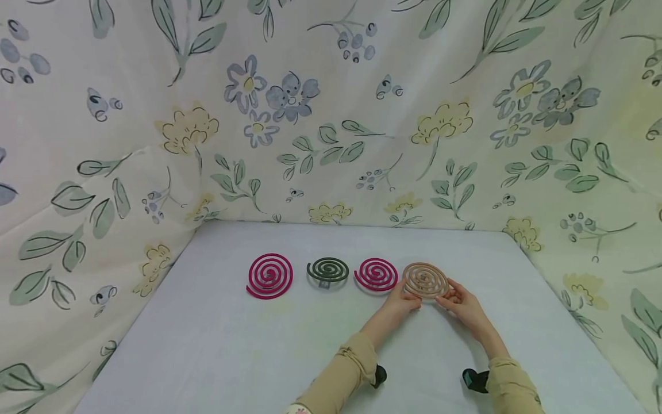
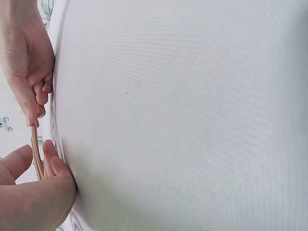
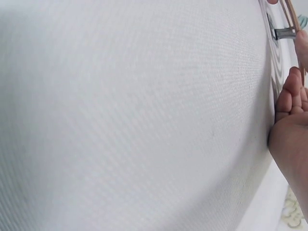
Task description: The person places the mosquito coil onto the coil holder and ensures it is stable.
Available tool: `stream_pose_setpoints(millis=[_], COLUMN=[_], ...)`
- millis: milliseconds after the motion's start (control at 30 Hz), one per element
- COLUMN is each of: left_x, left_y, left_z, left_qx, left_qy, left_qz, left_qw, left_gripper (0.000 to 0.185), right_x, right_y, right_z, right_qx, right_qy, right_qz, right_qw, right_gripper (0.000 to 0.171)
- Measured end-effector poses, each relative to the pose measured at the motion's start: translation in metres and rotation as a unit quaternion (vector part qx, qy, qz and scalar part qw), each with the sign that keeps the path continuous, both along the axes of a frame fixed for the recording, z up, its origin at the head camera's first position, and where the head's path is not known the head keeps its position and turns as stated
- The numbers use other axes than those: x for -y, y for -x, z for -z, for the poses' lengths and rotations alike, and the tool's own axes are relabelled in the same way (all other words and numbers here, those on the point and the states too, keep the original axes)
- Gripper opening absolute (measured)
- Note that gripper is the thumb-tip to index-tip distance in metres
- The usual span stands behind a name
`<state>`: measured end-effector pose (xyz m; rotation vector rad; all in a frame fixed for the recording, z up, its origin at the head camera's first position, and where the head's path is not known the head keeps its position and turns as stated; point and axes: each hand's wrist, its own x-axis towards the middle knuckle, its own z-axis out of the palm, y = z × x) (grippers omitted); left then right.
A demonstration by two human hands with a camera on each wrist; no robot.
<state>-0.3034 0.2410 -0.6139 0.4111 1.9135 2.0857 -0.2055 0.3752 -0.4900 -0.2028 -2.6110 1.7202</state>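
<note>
Four spiral coils lie in a row on the pale table. From left to right they are a large magenta coil, a dark green coil, a smaller magenta coil and a tan coil. My left hand pinches the tan coil's near left edge and my right hand holds its near right edge. In the left wrist view the tan coil shows edge on, raised a little off the cloth, between the thumb and fingers of my left hand. My right hand grips its other end.
Flowered cloth hangs as walls behind and on both sides of the table. A small metal piece shows beside the tan coil in the right wrist view. My tan sleeves cross the table's near part.
</note>
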Motion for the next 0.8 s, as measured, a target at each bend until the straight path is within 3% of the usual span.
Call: stream_pose_setpoints(millis=[33, 100, 233, 267, 300, 333, 367, 400, 500, 600, 633, 667, 733, 800], left_x=[-0.001, 0.008, 0.040, 0.043, 0.042, 0.043, 0.040, 0.036, 0.020, 0.021, 0.019, 0.022, 0.021, 0.016], left_y=[0.005, -0.003, -0.044, -0.047, -0.045, -0.047, -0.042, -0.041, -0.019, -0.020, -0.013, -0.021, -0.020, -0.013], left_z=[0.008, -0.006, -0.086, -0.092, -0.087, -0.092, -0.082, -0.080, -0.037, -0.040, -0.028, -0.043, -0.039, -0.026], left_qx=[0.006, -0.003, 0.045, 0.049, 0.034, 0.048, 0.044, 0.031, -0.013, 0.004, 0.014, 0.017, 0.014, 0.005], left_qy=[-0.003, -0.008, 0.020, 0.020, 0.009, 0.022, 0.017, 0.025, 0.018, 0.029, 0.026, 0.041, 0.037, 0.047], left_qz=[0.007, 0.014, 0.018, 0.020, 0.023, 0.022, 0.023, 0.018, 0.022, 0.022, 0.028, 0.021, 0.022, 0.015], left_qw=[1.0000, 0.9999, 0.9986, 0.9984, 0.9991, 0.9983, 0.9986, 0.9991, 0.9995, 0.9993, 0.9992, 0.9988, 0.9990, 0.9988], left_gripper=[0.076, 0.076, 0.071, 0.071, 0.070, 0.070, 0.072, 0.075, 0.080, 0.082, 0.080, 0.081, 0.080, 0.078], right_x=[0.000, 0.000, 0.000, 0.000, 0.000, 0.000, 0.000, 0.000, 0.000, -0.001, -0.001, -0.001, -0.001, -0.001], right_y=[0.000, 0.000, 0.001, 0.001, 0.001, 0.000, 0.000, 0.000, 0.001, 0.001, 0.001, 0.001, 0.001, 0.001], right_z=[0.000, 0.000, -0.001, -0.001, 0.000, 0.000, 0.000, 0.000, 0.001, 0.001, 0.002, 0.001, 0.001, 0.001], right_qx=[0.000, 0.001, 0.000, 0.000, -0.001, -0.001, -0.001, -0.002, -0.002, -0.001, -0.001, -0.001, 0.000, 0.000], right_qy=[-0.001, -0.004, -0.008, -0.007, -0.006, -0.006, -0.006, -0.005, -0.004, -0.004, -0.004, -0.003, -0.003, -0.003], right_qz=[0.000, 0.001, 0.002, 0.001, 0.001, 0.001, 0.001, 0.001, 0.001, 0.000, 0.000, -0.001, -0.002, -0.003], right_qw=[1.000, 1.000, 1.000, 1.000, 1.000, 1.000, 1.000, 1.000, 1.000, 1.000, 1.000, 1.000, 1.000, 1.000], right_gripper=[0.073, 0.073, 0.074, 0.074, 0.074, 0.074, 0.073, 0.073, 0.073, 0.074, 0.074, 0.074, 0.074, 0.075])
